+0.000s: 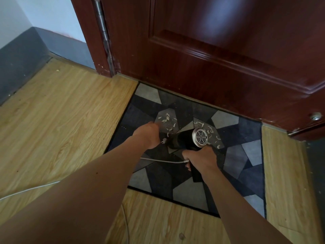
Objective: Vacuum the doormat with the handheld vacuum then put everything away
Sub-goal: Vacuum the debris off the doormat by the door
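A grey, black and blue patterned doormat (242, 155) lies on the floor against a dark red door. White scraps of debris (166, 118) are scattered over its middle. The black handheld vacuum (186, 140), with a round silver vent at its rear, hovers low over the mat. My right hand (200, 159) grips its handle from below. My left hand (149, 136) is curled at the vacuum's front end; its fingers are hidden, so I cannot tell what they hold. A white cord (161, 161) runs from the handle leftward under my left arm.
The dark red door (219, 50) and its frame stand right behind the mat, with a small metal stop (316, 117) at the right. Wooden floor (61, 111) spreads to the left and in front. A grey skirting board (21, 62) lines the left wall.
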Demonstrator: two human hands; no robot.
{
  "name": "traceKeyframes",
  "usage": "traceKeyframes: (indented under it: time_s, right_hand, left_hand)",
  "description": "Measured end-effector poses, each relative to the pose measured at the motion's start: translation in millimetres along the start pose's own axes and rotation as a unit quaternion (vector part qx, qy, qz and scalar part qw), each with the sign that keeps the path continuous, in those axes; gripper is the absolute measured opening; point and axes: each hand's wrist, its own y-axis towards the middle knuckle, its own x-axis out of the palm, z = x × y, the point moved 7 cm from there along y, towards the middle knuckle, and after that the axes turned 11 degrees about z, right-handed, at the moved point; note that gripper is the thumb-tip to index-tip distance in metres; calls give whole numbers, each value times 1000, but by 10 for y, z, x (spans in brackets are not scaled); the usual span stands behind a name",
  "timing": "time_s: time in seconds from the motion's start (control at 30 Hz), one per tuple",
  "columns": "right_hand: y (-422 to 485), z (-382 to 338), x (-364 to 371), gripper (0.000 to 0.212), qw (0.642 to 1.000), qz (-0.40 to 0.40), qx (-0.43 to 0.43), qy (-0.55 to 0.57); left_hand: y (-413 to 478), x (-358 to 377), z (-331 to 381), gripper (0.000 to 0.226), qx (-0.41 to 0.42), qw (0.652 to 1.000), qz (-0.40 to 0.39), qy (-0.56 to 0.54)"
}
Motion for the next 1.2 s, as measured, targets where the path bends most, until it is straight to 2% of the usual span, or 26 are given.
traceKeyframes:
  time_s: [0.2,0.57,0.83,0.97,1.2]
  right_hand:
    - [-33,-49,46,10,1000,-15,0,6]
    - [-26,-60,145,13,998,-36,26,45]
    - [27,-143,208,16,1000,-17,-21,-3]
    - [66,-65,163,31,999,22,-28,1]
    - [89,-85,78,14,997,65,-44,5]
  left_hand:
    - [-7,73,-90,54,-6,999,-32,13]
    - [-19,198,-197,49,-22,996,-77,34]
    - [-6,196,-141,45,-10,996,-71,47]
    - [-2,185,-160,45,-12,996,-71,51]
    - [3,182,-95,46,-9,997,-68,34]
